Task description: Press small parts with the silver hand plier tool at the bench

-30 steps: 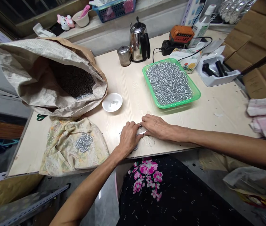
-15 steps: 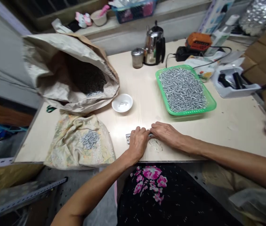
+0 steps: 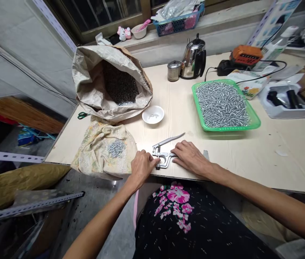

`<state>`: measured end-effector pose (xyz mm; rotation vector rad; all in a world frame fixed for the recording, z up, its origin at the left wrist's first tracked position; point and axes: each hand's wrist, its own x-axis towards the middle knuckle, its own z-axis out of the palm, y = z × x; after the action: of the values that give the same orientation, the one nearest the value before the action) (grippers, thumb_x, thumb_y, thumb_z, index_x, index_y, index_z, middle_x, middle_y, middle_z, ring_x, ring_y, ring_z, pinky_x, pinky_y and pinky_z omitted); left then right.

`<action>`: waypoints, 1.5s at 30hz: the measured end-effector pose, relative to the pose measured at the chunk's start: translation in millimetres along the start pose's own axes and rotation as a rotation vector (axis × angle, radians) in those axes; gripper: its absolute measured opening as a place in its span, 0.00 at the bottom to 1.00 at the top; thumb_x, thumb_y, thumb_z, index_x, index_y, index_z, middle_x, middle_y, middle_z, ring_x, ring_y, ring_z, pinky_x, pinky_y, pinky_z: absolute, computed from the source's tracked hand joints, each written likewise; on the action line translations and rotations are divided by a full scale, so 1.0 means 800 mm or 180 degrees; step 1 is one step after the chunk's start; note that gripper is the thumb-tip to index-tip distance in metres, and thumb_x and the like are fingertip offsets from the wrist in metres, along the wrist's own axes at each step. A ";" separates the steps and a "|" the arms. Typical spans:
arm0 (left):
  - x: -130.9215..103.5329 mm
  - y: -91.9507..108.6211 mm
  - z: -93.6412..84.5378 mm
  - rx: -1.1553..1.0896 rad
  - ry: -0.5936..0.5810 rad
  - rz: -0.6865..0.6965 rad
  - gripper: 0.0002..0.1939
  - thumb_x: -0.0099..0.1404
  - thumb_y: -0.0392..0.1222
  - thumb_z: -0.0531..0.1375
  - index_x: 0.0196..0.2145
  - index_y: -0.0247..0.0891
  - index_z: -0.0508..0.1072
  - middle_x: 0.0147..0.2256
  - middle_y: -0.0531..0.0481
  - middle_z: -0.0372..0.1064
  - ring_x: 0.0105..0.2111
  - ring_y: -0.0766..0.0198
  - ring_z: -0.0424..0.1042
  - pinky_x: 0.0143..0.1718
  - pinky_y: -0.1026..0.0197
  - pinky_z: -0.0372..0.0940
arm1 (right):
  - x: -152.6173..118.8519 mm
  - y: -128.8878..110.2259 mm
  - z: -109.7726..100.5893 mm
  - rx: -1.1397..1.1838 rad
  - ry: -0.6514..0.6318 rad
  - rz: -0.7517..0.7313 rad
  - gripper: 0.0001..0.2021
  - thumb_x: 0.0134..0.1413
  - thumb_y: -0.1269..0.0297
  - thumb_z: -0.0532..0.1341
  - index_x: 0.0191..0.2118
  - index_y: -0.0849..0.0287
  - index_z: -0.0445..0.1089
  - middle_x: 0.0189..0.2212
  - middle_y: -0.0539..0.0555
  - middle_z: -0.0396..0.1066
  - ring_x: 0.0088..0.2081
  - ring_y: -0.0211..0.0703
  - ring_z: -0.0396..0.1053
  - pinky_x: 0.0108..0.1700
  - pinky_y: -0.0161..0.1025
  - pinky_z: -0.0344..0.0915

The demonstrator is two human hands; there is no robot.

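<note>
A pair of silver snap fastener pliers (image 3: 164,155) lies on the table near its front edge, its long upper handle (image 3: 170,139) spread away from the body. My left hand (image 3: 142,166) pinches the jaw end, thumb against the small dark tip. Over the lower handle my right hand (image 3: 191,158) is curled, hiding most of it. Left of my left hand, a pile of small silver metal pins (image 3: 116,148) rests on a patterned cloth (image 3: 95,158). Behind the pliers stands a white bowl (image 3: 153,121) with several small pale pieces in it.
A green basket (image 3: 202,120) full of silver pins stands at right. A large open paper sack (image 3: 87,91) with dark contents leans at back left. Farther back are a steel kettle (image 3: 192,59), a lidded canister (image 3: 174,71), an orange battery (image 3: 245,54) and a white tray (image 3: 282,113).
The pliers, mostly covered by my hands before, now show with the upper handle spread. My left hand has shifted left to the jaw end. The camera view has also turned left.
</note>
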<state>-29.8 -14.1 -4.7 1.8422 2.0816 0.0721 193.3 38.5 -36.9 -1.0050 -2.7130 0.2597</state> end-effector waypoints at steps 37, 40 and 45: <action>0.065 -0.126 -0.080 0.1010 -0.0014 0.0130 0.13 0.68 0.38 0.53 0.38 0.38 0.78 0.40 0.44 0.71 0.44 0.58 0.69 0.41 0.62 0.62 | -0.023 0.018 0.048 0.0518 0.0739 -0.0064 0.08 0.68 0.68 0.51 0.40 0.59 0.66 0.34 0.56 0.65 0.36 0.47 0.61 0.38 0.44 0.59; 0.072 -0.125 -0.069 0.1248 -0.0083 0.0331 0.13 0.68 0.35 0.52 0.37 0.37 0.77 0.40 0.43 0.70 0.46 0.57 0.67 0.43 0.61 0.62 | -0.023 0.017 0.047 0.0460 0.0779 -0.0054 0.08 0.67 0.68 0.51 0.39 0.59 0.66 0.33 0.56 0.65 0.36 0.47 0.61 0.37 0.43 0.57; 0.076 -0.127 -0.072 0.1438 0.0024 0.0540 0.11 0.67 0.32 0.52 0.34 0.36 0.74 0.40 0.40 0.70 0.45 0.55 0.66 0.42 0.59 0.63 | -0.023 0.015 0.039 0.0263 0.0685 -0.0114 0.09 0.67 0.68 0.51 0.38 0.59 0.67 0.33 0.56 0.64 0.36 0.47 0.59 0.37 0.43 0.56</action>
<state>-148.6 41.1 7.3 2.2744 2.0637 -0.3787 205.3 33.0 -72.8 -0.9047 -2.5025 0.2402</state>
